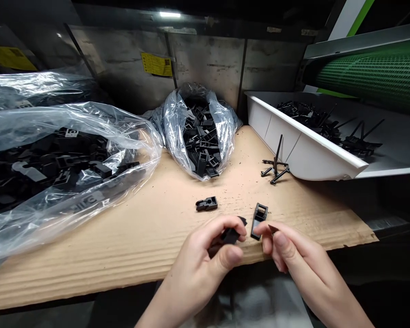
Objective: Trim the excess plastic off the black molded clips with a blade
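Observation:
My left hand (208,248) is shut on a black plastic clip (230,235), pinched between thumb and fingers, with part of it hidden. My right hand (294,253) pinches a small dark piece (272,228) between thumb and forefinger. Just left of those fingertips, a rectangular black plastic clip with an open slot (258,220) sits on the corrugated cardboard sheet (123,246). I cannot tell whether it touches my right forefinger. Another black clip (207,203) lies flat on the cardboard, a little beyond my left hand.
Clear plastic bags of black clips lie at the left (54,155) and back centre (200,132). A black spiked part (276,166) stands by a white tray (304,141) holding similar parts. A green mesh roller (369,73) and a steel back wall (205,64) lie beyond.

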{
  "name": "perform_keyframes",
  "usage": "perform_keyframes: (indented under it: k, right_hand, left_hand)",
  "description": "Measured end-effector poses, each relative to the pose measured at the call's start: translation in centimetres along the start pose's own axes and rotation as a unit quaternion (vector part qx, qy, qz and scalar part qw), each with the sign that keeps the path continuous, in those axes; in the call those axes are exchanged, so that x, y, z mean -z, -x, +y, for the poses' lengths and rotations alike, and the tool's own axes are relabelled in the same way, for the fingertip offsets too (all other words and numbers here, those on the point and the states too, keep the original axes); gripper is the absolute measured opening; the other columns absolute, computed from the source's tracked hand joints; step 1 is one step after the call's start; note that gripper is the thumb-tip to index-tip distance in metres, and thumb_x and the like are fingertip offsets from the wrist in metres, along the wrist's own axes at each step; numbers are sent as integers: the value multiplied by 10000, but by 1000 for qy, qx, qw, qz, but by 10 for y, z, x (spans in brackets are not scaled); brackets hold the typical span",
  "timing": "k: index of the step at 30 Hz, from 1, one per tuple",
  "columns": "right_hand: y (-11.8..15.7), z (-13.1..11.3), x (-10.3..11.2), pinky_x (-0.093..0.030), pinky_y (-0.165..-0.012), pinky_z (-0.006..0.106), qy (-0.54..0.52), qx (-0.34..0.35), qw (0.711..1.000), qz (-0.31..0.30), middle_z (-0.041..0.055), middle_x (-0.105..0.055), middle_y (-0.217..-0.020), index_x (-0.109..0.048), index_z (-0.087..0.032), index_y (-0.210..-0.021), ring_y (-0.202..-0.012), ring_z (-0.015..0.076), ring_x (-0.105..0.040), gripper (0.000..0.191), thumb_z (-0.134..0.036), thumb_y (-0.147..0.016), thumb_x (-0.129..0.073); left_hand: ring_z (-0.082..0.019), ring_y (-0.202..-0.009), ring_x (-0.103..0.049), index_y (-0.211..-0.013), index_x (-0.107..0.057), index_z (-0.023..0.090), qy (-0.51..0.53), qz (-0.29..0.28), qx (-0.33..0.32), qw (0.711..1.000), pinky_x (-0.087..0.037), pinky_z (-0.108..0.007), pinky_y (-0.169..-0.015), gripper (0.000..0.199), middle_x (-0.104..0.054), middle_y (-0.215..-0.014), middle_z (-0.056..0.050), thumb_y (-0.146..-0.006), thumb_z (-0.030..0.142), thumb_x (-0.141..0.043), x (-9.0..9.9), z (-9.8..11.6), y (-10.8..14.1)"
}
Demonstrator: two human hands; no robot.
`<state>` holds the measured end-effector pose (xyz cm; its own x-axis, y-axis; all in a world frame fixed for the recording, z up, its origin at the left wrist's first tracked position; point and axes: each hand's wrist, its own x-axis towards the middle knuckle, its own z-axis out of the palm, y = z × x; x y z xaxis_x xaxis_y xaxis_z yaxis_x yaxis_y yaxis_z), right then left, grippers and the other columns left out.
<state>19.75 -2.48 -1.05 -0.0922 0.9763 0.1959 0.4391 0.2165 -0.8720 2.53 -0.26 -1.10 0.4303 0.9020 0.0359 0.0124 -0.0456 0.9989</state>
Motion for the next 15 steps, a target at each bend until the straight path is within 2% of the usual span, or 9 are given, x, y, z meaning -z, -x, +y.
perform_keyframes:
  k: [1, 3, 5, 6, 10, 15]
  right_hand:
    - [2, 1, 0, -435, -468, 191, 15, 16, 1000, 3, 5, -553, -649, -580, -203, -927, -489, 105, -502, 255, -300, -873, -350]
    - [5, 3, -2, -444, -465, 193, 54, 44, 998, 12, 6, -558, -650, -570, -211, -973, -491, 112, -519, 233, -254, -867, -367]
    - [7, 5, -4, -444, -462, 189, 97, 80, 991, 39, -4, -560, -627, -560, -211, -984, -493, 113, -534, 201, -210, -845, -414]
    - [7, 6, -5, -449, -476, 187, 112, 100, 987, 57, -6, -570, -632, -557, -210, -975, -507, 114, -549, 187, -186, -832, -439]
    - [6, 8, -8, -473, -592, 208, 150, 181, 967, 96, 29, -635, -756, -551, -189, -940, -638, 140, -609, 176, -100, -803, -486]
    - [2, 8, -12, -486, -623, 249, 175, 219, 957, 79, 56, -645, -812, -538, -190, -1015, -677, 156, -613, 251, -71, -799, -492]
  left_hand:
    - [-98, -627, -465, -846, -544, 216, 16, 11, -2, 1000, -393, -186, -585, 179, -521, -745, 20, -822, 370, -456, -1, 0, -1]
    - [-80, -588, -456, -998, -484, 274, 34, 41, 10, 999, -393, -173, -556, 169, -518, -769, 31, -848, 326, -426, -3, 0, -2]
    - [-87, -636, -489, -1146, -391, 332, 21, 60, 26, 998, -413, -181, -602, 318, -541, -826, 32, -838, 290, -460, -4, 0, -2]
    - [-98, -686, -509, -1149, -406, 330, 3, 62, 30, 998, -418, -189, -643, 333, -557, -854, 28, -828, 280, -480, -4, 0, -3]
    - [-134, -846, -535, -895, -606, 241, -67, 81, 12, 994, -398, -194, -754, 126, -614, -894, 18, -792, 226, -537, -3, 2, -3]
    - [-137, -856, -548, -882, -629, 233, -77, 88, -11, 993, -410, -192, -758, 137, -629, -896, 19, -778, 190, -550, -3, 2, -4]
